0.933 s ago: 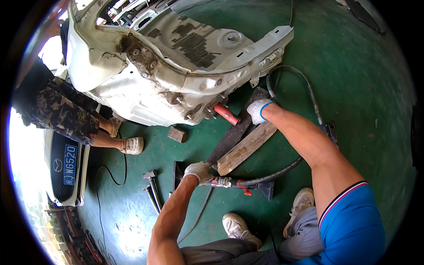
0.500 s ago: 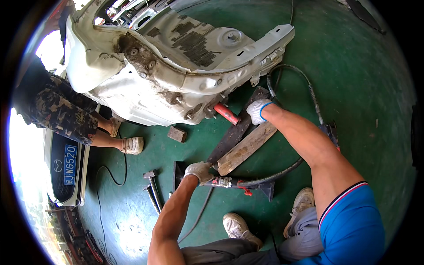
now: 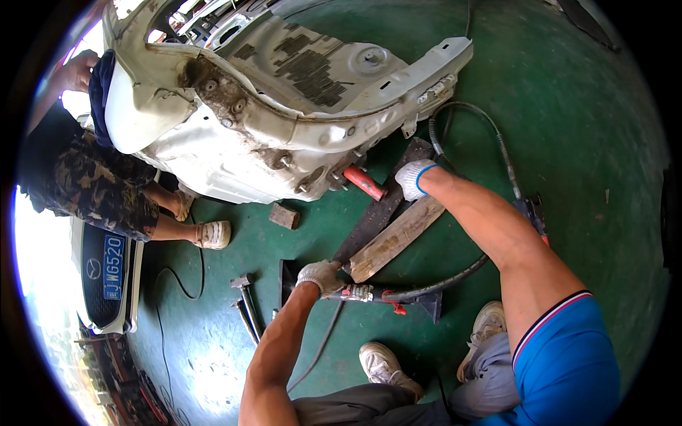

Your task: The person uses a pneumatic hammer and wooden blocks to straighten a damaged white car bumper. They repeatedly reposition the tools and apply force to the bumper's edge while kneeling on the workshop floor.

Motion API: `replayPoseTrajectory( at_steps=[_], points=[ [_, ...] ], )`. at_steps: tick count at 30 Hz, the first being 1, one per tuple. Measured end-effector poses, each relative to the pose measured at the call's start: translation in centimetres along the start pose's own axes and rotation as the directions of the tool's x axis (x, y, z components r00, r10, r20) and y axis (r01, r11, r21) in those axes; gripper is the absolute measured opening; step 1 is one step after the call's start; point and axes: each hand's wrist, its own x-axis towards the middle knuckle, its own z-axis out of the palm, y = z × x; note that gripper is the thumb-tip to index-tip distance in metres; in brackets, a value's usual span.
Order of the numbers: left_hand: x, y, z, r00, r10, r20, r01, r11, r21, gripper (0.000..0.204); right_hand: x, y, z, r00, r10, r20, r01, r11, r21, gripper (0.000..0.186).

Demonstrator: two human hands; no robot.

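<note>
My left hand [image 3: 321, 277], in a pale knit glove, is closed at the near end of a long dark metal bar [image 3: 364, 231] with small holes along it. Its fingertips are partly hidden. Farther up the same bar, my right hand [image 3: 410, 179], also gloved, is curled at the bar's right edge. A worn wooden board [image 3: 389, 243] lies alongside the bar. Just right of my left hand is a hydraulic ram [image 3: 357, 292] joined to a black hose [image 3: 447, 279]. A red cylinder [image 3: 364, 182] sticks out from beneath the white car body section [image 3: 320, 138] and reaches the bar.
Hammers [image 3: 246, 302] lie left of my left hand. A small wooden block [image 3: 285, 216] is on the green floor before the car body. A co-worker's leg [image 3: 114, 184] stands at left beside a white car front [image 3: 106, 277]. A hose loop [image 3: 497, 135] curves at right.
The co-worker's hand and a dark cloth have come into view beside the car body at upper left. My two hands have hardly moved.
</note>
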Motion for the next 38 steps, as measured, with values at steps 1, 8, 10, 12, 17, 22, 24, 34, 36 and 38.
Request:
replayPoseTrajectory(
  at_steps=[1,8,10,12,17,22,24,34,36,38],
  points=[
    [-0.1,0.1,-0.1,1.000,0.001,-0.004,-0.001,1.000,-0.004,0.065,0.1,0.1,0.1,1.000,0.002,0.004,-0.002,1.000,0.001,0.040],
    [1.2,-0.8,1.3,1.000,0.013,-0.005,-0.013,1.000,0.013,0.066,0.3,0.4,0.7,0.999,-0.007,-0.033,0.007,1.000,0.001,0.036],
    [1.4,-1.0,1.5,1.000,0.016,-0.009,-0.016,1.000,0.011,0.066,0.3,0.5,0.6,1.000,-0.006,-0.017,0.006,1.000,0.007,0.040],
    [1.3,-1.0,1.6,1.000,0.015,-0.008,-0.015,1.000,0.010,0.066,0.2,0.5,0.7,1.000,-0.007,-0.011,0.007,1.000,0.001,0.040],
    [0.9,-0.6,1.2,1.000,0.020,-0.005,-0.020,1.000,-0.003,0.065,0.2,0.5,0.8,1.000,-0.012,-0.008,0.012,1.000,0.002,0.040],
    [0.9,-0.7,1.3,1.000,0.026,-0.015,-0.026,1.000,-0.001,0.064,0.3,0.4,1.1,1.000,-0.004,-0.031,0.004,1.000,0.006,0.035],
    [1.1,-0.8,1.5,0.999,0.037,-0.027,-0.037,0.999,0.003,0.065,0.4,0.5,1.1,1.000,-0.001,-0.028,0.001,1.000,0.006,0.035],
    [0.9,-0.5,0.9,0.999,0.032,-0.014,-0.032,0.999,0.013,0.066,0.1,0.4,0.9,0.999,0.003,-0.035,-0.003,1.000,0.006,0.035],
    [0.9,-0.6,1.0,1.000,0.028,-0.015,-0.027,0.999,0.018,0.065,0.1,0.3,0.8,1.000,-0.002,-0.028,0.002,1.000,0.007,0.035],
    [0.9,-0.6,1.0,1.000,0.026,-0.016,-0.025,0.999,0.020,0.065,0.0,0.2,0.7,1.000,-0.002,-0.023,0.002,1.000,0.005,0.036]
  ],
)
